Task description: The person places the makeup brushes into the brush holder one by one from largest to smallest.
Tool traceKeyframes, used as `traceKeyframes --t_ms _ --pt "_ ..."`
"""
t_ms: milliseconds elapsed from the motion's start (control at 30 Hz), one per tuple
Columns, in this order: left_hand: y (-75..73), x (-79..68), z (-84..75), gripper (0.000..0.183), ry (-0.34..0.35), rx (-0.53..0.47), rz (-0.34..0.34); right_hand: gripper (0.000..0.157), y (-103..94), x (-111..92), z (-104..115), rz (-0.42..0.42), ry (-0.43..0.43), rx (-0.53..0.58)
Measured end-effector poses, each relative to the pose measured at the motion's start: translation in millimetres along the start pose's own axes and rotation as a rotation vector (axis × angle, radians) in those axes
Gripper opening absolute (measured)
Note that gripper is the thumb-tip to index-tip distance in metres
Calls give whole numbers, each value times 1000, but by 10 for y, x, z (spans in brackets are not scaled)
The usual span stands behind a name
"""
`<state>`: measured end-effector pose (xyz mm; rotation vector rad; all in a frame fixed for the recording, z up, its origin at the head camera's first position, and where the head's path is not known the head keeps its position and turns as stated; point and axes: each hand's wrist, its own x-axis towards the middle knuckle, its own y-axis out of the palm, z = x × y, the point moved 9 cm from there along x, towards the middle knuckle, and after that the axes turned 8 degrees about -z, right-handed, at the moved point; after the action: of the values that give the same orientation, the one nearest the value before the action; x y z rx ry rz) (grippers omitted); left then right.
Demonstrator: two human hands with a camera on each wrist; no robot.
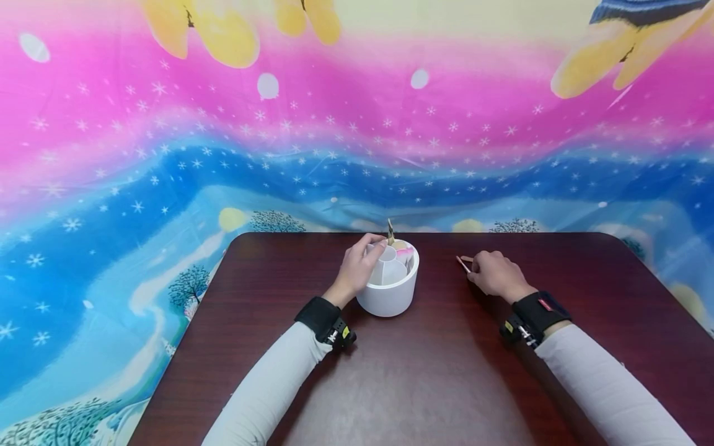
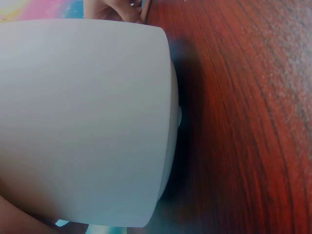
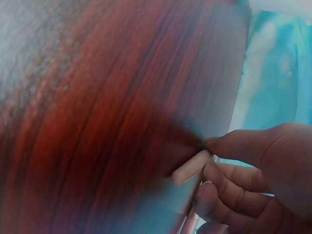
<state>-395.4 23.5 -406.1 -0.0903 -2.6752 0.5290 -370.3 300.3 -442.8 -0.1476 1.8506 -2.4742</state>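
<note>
A white round desk organizer (image 1: 387, 297) with inner compartments stands upright near the table's far edge. My left hand (image 1: 361, 263) grips its left rim, fingers over the top. The organizer's smooth wall (image 2: 87, 117) fills much of the left wrist view, with only a bit of that hand (image 2: 19, 219) at the lower left. To the right, my right hand (image 1: 498, 274) pinches a thin white and reddish stick (image 1: 463, 266) low over the table. In the right wrist view, the fingers (image 3: 239, 178) are curled, and the stick's exact kind cannot be told.
A gold patterned piece (image 1: 390, 231) and a pink-and-white item (image 1: 405, 253) stick up inside the organizer. The dark red-brown wooden table (image 1: 424, 378) reaches back to a colourful printed cloth (image 1: 346, 142) hanging behind it.
</note>
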Motion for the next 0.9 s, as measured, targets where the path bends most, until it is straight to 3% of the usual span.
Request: traceKeyframes --t_ms 200,333,500,900 --pt "0 -1 -10 37 5 4 -4 20 -59 -40 13 13 -5 49" --pt "-1 3 -9 38 5 7 -2 15 -233 -45 102 -62 -49 74" --pt "-1 3 -8 35 7 11 -11 13 -514 -37 293 -165 -105 111" --pt "-3 -13 -13 37 -10 8 -6 10 -1061 -149 822 -283 -214 285"
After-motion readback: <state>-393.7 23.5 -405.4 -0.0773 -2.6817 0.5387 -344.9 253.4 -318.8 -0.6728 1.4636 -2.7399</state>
